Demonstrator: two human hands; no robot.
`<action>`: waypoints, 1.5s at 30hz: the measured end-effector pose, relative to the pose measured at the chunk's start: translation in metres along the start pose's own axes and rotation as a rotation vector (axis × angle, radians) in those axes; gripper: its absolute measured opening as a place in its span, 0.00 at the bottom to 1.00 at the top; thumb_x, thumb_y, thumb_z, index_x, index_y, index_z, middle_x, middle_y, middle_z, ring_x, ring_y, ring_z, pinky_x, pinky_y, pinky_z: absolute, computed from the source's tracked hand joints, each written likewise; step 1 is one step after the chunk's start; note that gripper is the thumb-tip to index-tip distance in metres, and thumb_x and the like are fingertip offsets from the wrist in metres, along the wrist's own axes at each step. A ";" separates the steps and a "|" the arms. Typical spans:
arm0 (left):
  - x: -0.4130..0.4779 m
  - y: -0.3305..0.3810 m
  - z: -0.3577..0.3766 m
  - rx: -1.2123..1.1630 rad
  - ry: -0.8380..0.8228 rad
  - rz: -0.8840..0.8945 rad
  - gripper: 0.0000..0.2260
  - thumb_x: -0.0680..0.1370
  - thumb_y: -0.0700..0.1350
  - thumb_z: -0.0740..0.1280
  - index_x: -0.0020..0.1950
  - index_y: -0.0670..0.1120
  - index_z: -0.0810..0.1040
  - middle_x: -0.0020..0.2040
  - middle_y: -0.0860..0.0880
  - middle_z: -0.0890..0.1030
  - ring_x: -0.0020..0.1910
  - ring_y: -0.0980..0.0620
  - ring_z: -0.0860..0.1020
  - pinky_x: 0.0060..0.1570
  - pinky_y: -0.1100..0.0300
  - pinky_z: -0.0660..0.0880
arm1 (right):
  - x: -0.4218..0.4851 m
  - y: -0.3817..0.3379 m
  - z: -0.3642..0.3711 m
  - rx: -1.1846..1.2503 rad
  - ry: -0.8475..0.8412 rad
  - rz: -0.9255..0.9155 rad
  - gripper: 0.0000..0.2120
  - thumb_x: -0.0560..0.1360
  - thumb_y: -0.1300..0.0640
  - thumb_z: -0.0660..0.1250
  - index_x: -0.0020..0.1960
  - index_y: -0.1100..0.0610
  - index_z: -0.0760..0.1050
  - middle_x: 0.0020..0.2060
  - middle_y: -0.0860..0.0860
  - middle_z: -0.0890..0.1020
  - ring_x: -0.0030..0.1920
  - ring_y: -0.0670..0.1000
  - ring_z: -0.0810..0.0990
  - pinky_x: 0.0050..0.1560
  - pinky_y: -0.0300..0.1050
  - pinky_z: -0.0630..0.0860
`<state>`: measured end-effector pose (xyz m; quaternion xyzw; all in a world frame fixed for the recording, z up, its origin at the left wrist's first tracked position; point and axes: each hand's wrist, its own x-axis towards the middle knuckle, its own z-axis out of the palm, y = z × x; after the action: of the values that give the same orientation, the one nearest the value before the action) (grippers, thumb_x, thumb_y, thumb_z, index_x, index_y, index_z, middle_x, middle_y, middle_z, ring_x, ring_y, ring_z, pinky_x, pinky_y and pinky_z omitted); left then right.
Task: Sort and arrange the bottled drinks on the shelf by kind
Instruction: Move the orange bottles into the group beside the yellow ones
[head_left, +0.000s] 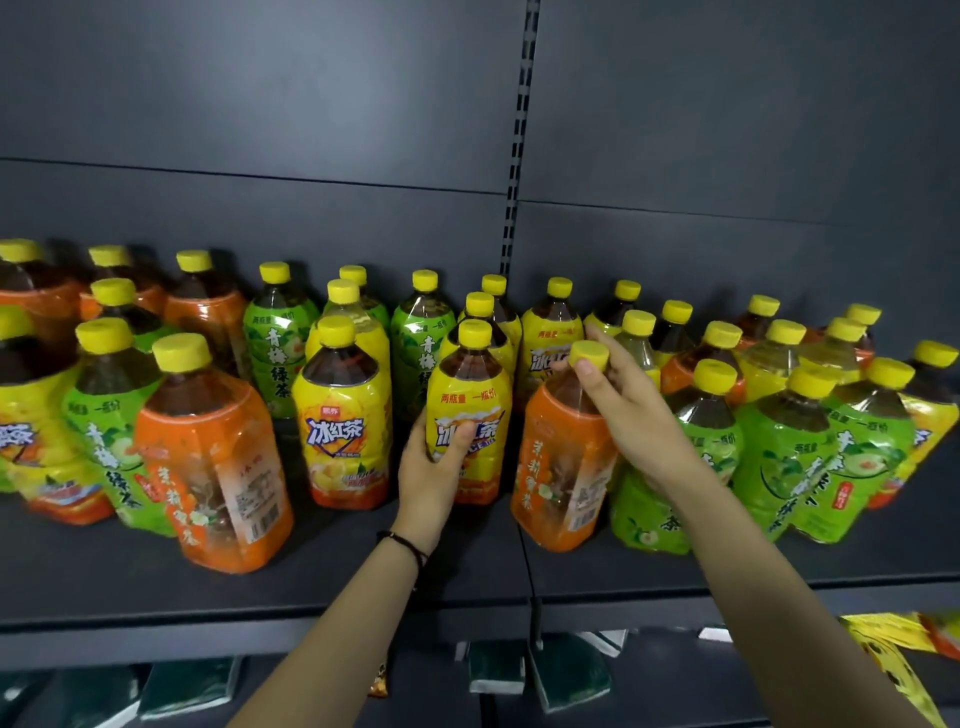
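Many plastic tea bottles with yellow caps stand mixed on the dark grey metal shelf (363, 566). The yellow, green and orange labels are not yet in groups.

The left hand (434, 467) holds the yellow-labelled iced tea bottle (470, 395) in the middle of the near row. Its fingers (457, 434) are curled round the lower body, with the thumb across the label. I think the grip is on the wide part because a full bottle is heavy and should move without tipping.

The right hand (628, 410) grasps the orange-labelled tea bottle (561, 467), which stands just beside the first one on the right. Its fingers are closed round the neck and the yellow cap (589, 356). A hold at the top probably makes it easy to draw this bottle out of the tight row.

A second yellow-labelled bottle (345, 431) stands near on the left, so the held yellow one likely belongs beside it. The orange one likely belongs with the orange-labelled bottle at the near left (218, 467). On the right, the green-labelled bottles (779, 457) are crowded together with other kinds, so much sorting remains. The neighbours there touch each other and may fall when one is pulled out.

The left wrist wears a thin black cord (410, 545). Dark green packets (493, 670) lie on the shelf below.
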<state>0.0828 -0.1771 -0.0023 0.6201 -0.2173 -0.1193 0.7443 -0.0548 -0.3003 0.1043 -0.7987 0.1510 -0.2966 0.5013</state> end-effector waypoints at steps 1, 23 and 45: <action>-0.002 0.002 -0.001 0.037 -0.007 0.005 0.18 0.70 0.57 0.68 0.59 0.56 0.74 0.53 0.56 0.80 0.53 0.58 0.79 0.49 0.60 0.77 | -0.003 0.000 -0.002 0.023 -0.014 -0.016 0.32 0.74 0.42 0.59 0.76 0.46 0.55 0.58 0.46 0.81 0.61 0.43 0.77 0.61 0.50 0.76; -0.046 0.029 -0.151 0.447 0.748 0.152 0.46 0.65 0.69 0.64 0.76 0.48 0.57 0.71 0.38 0.62 0.71 0.40 0.59 0.69 0.42 0.57 | -0.053 0.041 0.028 0.163 0.303 0.000 0.42 0.61 0.53 0.80 0.65 0.44 0.57 0.63 0.49 0.68 0.63 0.52 0.73 0.56 0.49 0.76; -0.075 0.038 -0.163 0.202 0.279 0.137 0.42 0.57 0.62 0.75 0.68 0.59 0.63 0.58 0.62 0.75 0.55 0.63 0.76 0.51 0.61 0.74 | -0.074 0.044 0.111 0.373 0.110 0.089 0.43 0.53 0.42 0.79 0.60 0.31 0.57 0.59 0.42 0.73 0.61 0.48 0.75 0.56 0.49 0.75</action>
<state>0.0905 0.0059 -0.0001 0.6859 -0.1648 0.0412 0.7076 -0.0405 -0.2009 0.0054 -0.6672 0.1558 -0.3403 0.6440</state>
